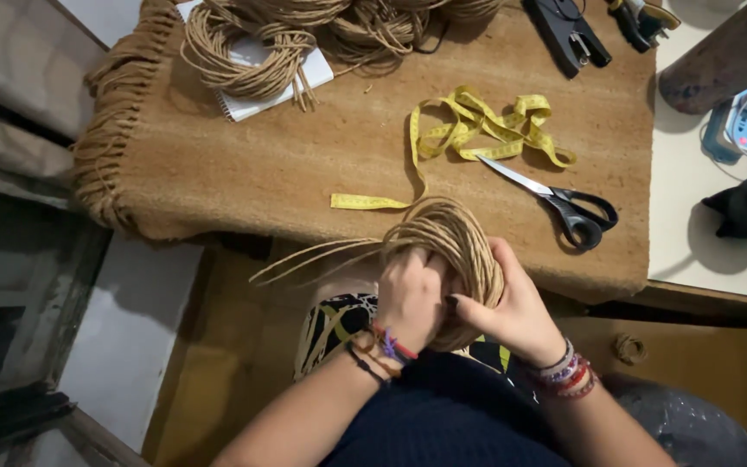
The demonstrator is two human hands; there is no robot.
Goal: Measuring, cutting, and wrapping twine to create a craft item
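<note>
the round coil of thin brown jute cord [456, 242] looks light, soft and floppy, so the left hand [408, 298] and right hand [516, 316] hold its ring with fingers curled tight around it.

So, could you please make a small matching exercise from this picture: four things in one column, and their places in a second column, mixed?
Things:
1. jute twine coil
2. scissors
3. yellow measuring tape
4. spiral notebook

Places:
A. lying loosely piled in the middle of the brown mat
B. held in the left hand and the right hand
C. under twine bundles at the far edge of the mat
D. on the mat beside the tape, black handles toward the mat's near right corner

Pairs: 1-B, 2-D, 3-A, 4-C
</note>
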